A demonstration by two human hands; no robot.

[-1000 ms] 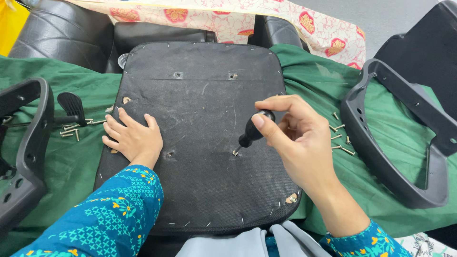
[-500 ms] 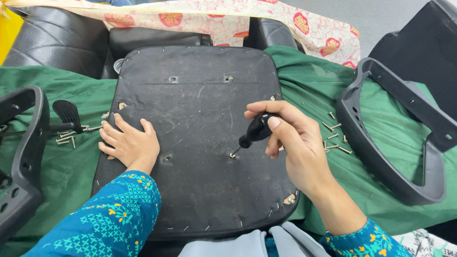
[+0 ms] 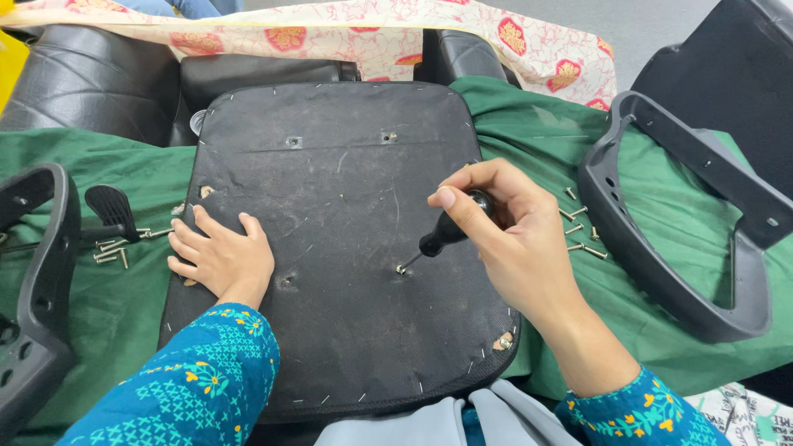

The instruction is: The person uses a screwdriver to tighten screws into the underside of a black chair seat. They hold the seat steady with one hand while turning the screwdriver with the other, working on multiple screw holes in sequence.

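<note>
A black chair seat base (image 3: 347, 190) lies upside down on a green cloth (image 3: 107, 306). My right hand (image 3: 516, 239) grips a black-handled screwdriver (image 3: 450, 231), its tip resting on a screw (image 3: 401, 269) in a hole of the base. My left hand (image 3: 219, 256) lies flat on the base's left edge, fingers spread, beside another hole (image 3: 286, 281). Two more holes (image 3: 293, 141) sit near the far edge.
A black armrest (image 3: 669, 231) lies at the right, with loose screws (image 3: 578, 227) next to it. Another armrest (image 3: 37, 289) and several screws (image 3: 111, 248) by a black lever (image 3: 111, 206) lie at the left. A floral cloth (image 3: 396, 33) and black chair parts sit behind.
My right hand tilted the screwdriver and set its tip on the screw, which now sits in the hole. The view shifted slightly. My left hand stayed in place.
</note>
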